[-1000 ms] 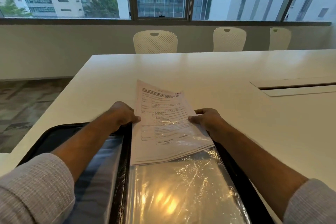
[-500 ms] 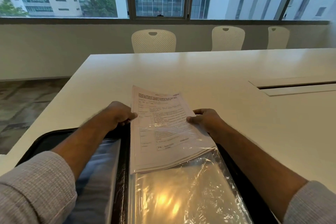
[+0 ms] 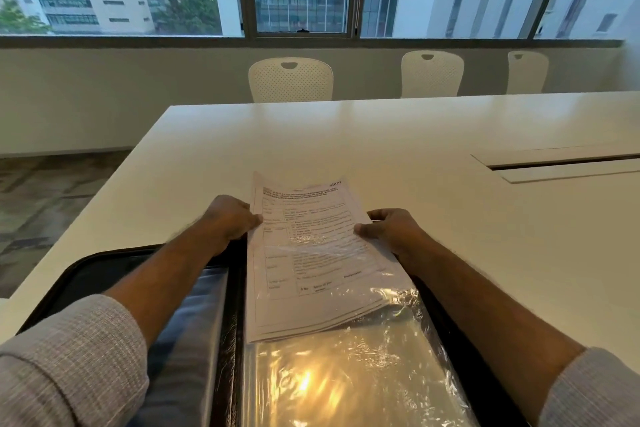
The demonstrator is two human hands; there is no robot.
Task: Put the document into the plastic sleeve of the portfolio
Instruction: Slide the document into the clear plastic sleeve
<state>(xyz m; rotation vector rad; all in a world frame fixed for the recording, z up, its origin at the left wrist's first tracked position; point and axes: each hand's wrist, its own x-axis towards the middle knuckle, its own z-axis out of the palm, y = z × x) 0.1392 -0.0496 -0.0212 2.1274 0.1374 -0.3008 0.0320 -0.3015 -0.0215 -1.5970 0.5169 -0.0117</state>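
A black portfolio (image 3: 86,270) lies open at the near edge of the white table. On its right half lies a clear plastic sleeve (image 3: 346,378), crinkled and shiny. A printed document (image 3: 311,253) of a few white sheets sits partly inside the sleeve; its lower half is under the film and its top half sticks out over the table. My left hand (image 3: 228,218) pinches the document's left edge. My right hand (image 3: 388,229) grips the right edge, thumb on top.
The white table (image 3: 346,135) stretches ahead, with a cable slot (image 3: 561,163) at the right. Three white chairs (image 3: 291,80) stand at the far side under the windows. The table's left edge drops to carpeted floor (image 3: 45,191).
The document has slid a little toward me, deeper into the sleeve, and straightened. Both hands stay on its side edges.
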